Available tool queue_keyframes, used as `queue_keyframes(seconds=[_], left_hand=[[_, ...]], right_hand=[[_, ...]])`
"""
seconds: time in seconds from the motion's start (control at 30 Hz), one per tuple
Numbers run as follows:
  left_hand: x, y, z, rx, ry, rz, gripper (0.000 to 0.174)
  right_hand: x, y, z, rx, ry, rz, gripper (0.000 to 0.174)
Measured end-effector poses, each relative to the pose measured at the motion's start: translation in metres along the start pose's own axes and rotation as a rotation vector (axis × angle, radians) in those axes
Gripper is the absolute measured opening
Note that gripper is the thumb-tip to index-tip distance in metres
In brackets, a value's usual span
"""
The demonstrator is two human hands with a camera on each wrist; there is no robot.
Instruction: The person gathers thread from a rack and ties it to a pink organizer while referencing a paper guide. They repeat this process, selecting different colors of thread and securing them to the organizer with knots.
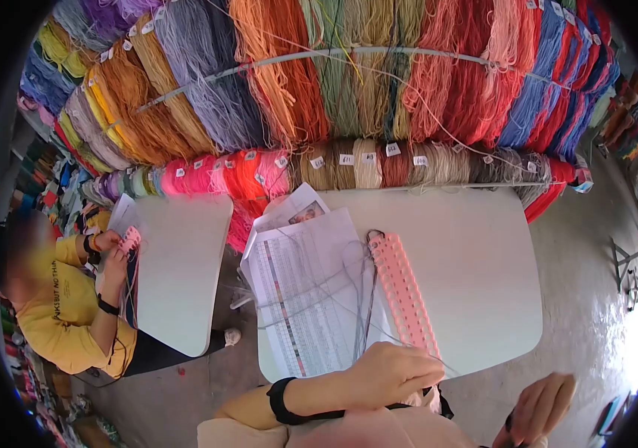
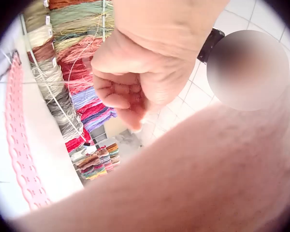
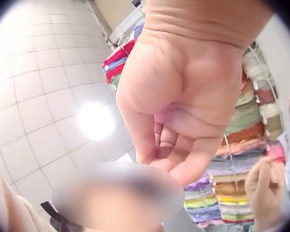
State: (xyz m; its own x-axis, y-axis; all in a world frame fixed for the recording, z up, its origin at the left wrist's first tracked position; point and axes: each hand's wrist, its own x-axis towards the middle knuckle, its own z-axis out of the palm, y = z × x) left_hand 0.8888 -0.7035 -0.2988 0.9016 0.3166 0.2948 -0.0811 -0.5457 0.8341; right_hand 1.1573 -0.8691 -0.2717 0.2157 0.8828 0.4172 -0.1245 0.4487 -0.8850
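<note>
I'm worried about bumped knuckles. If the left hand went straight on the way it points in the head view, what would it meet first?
Probably the right hand, across a gap. Depth is unclear, so the left hand might instead pass by it, over the floor.

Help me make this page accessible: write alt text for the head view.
A person's left hand and right hand, fingers bent, hover at the near side of a white table bearing printed sheets, grey threads and a pink strip. At left, another person in a yellow shirt holds a pink piece. Colourful yarn hangs behind.
</note>
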Motion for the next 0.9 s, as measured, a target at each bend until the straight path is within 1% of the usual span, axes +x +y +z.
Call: queue_keyframes(seconds=[0.07, 0.1, 0.17, 0.23, 0.27, 0.3, 0.33, 0.37, 0.4, 0.43, 0.47, 0.5, 0.53, 0.6, 0.63, 0.7, 0.77, 0.87, 0.9], left_hand=[[-0.001, -0.003, 0.001, 0.155, 0.003, -0.019, 0.023], [-0.005, -0.003, -0.001, 0.066, 0.062, -0.157, 0.024], [-0.021, -0.004, -0.014, -0.113, 0.16, -0.432, 0.026], [-0.045, -0.024, -0.026, -0.132, 0.173, -0.489, 0.026], [-0.047, -0.032, -0.026, -0.257, 0.173, -0.596, 0.026], [-0.049, -0.038, -0.025, -0.378, 0.179, -0.711, 0.025], [-0.05, -0.041, -0.024, -0.491, 0.173, -0.836, 0.024], [-0.043, -0.043, -0.021, -0.6, 0.24, -0.781, 0.023], [-0.036, -0.046, -0.018, -0.628, 0.267, -0.782, 0.025], [-0.028, -0.05, -0.014, -0.658, 0.3, -0.778, 0.026], [-0.02, -0.053, -0.011, -0.69, 0.335, -0.775, 0.028], [-0.015, -0.056, -0.007, -0.719, 0.368, -0.798, 0.029], [-0.009, -0.058, -0.004, -0.747, 0.408, -0.821, 0.031], [0.0, -0.063, 0.0, -0.792, 0.469, -0.893, 0.033], [0.005, -0.066, 0.002, -0.811, 0.486, -0.94, 0.034], [0.013, -0.071, 0.002, -0.847, 0.52, -1.016, 0.034], [0.019, -0.077, 0.001, -0.883, 0.55, -1.074, 0.033], [0.023, -0.094, -0.001, -0.852, 0.379, -1.107, 0.031], [0.024, -0.098, -0.002, -0.839, 0.401, -1.093, 0.03]], right_hand=[[-0.018, -0.009, -0.038, -0.425, 0.434, 0.024, 0.025], [-0.028, -0.016, -0.056, -0.649, 0.651, 0.037, 0.026], [-0.034, -0.049, -0.104, -1.123, 0.746, 0.034, 0.024], [-0.032, -0.073, -0.154, -1.59, 0.888, 0.036, 0.023], [-0.022, -0.07, -0.167, -1.66, 0.945, -0.003, 0.023], [-0.007, -0.061, -0.17, -1.548, 0.987, -0.062, 0.024], [0.013, -0.038, -0.165, -1.271, 0.997, -0.097, 0.025], [0.034, -0.005, -0.141, -0.944, 0.926, -0.058, 0.026], [0.053, 0.033, -0.1, -0.74, 0.769, 0.072, 0.028], [0.073, 0.072, -0.046, -0.801, 0.526, 0.289, 0.026], [0.093, 0.101, 0.004, -0.45, 0.28, 0.381, 0.023], [0.105, 0.122, 0.043, -0.345, 0.138, 0.465, 0.02], [0.113, 0.149, 0.064, -0.311, 0.009, 0.487, 0.021], [0.123, 0.194, 0.086, -0.455, -0.065, 0.507, 0.014], [0.125, 0.207, 0.087, -0.497, -0.101, 0.487, 0.012], [0.129, 0.223, 0.09, -0.582, -0.173, 0.443, 0.008], [0.128, 0.224, 0.089, -0.657, -0.206, 0.391, 0.006], [0.127, 0.22, 0.086, -0.712, -0.24, 0.363, 0.008], [0.128, 0.219, 0.084, -0.721, -0.246, 0.359, 0.01]])
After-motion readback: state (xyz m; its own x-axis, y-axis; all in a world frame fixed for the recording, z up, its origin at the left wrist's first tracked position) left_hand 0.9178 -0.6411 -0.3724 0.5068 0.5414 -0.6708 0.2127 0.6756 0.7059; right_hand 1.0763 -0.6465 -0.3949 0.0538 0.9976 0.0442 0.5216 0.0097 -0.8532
